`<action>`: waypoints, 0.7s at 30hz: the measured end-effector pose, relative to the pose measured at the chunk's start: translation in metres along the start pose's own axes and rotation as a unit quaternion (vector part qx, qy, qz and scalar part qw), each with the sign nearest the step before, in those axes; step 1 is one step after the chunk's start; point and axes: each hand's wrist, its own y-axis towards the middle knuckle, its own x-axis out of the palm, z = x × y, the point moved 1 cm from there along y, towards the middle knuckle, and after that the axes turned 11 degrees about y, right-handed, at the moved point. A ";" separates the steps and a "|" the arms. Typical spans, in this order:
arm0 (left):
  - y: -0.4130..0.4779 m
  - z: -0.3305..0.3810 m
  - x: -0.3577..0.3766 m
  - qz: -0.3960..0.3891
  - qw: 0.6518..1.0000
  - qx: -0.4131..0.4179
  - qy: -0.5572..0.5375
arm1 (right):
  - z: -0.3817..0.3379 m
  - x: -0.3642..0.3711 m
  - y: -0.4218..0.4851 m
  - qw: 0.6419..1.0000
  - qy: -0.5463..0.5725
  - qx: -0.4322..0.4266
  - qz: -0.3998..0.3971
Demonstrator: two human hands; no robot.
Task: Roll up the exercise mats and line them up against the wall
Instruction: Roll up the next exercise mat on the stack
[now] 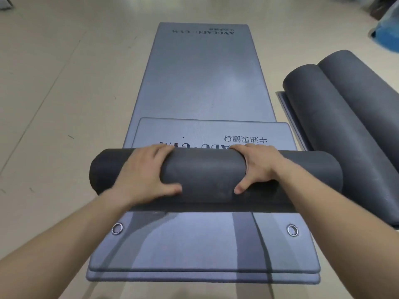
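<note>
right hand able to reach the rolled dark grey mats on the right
Likely yes: the rolled dark grey mats lie close by, unblocked, but the right hand grips the half-rolled dark grey mat.

I see a dark grey half-rolled mat (205,171) lying crosswise at centre, on stacked flat blue-grey mats (205,78) stretching toward 12 o'clock. Two finished rolls (323,126) lie touching, side by side, at 3 o'clock.

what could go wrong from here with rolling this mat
1. The left hand and right hand grip only the middle of the roll, so its ends may loosen or telescope.
2. The short flat tail ahead could let the roll spring open if released; no strap shows.
3. The roll's right end lies close to the rolled mats and may bump them.
</note>
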 end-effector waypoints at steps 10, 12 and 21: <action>0.053 -0.002 -0.003 -0.072 0.983 0.051 0.160 | 0.025 0.000 0.009 0.996 -0.068 0.004 0.055; 0.060 0.001 -0.014 -0.117 0.981 0.052 0.147 | 0.021 -0.014 0.014 0.999 -0.029 0.002 0.021; 0.035 0.007 -0.021 -0.327 0.941 0.078 0.030 | 0.002 0.054 -0.074 1.000 -0.016 0.001 -0.004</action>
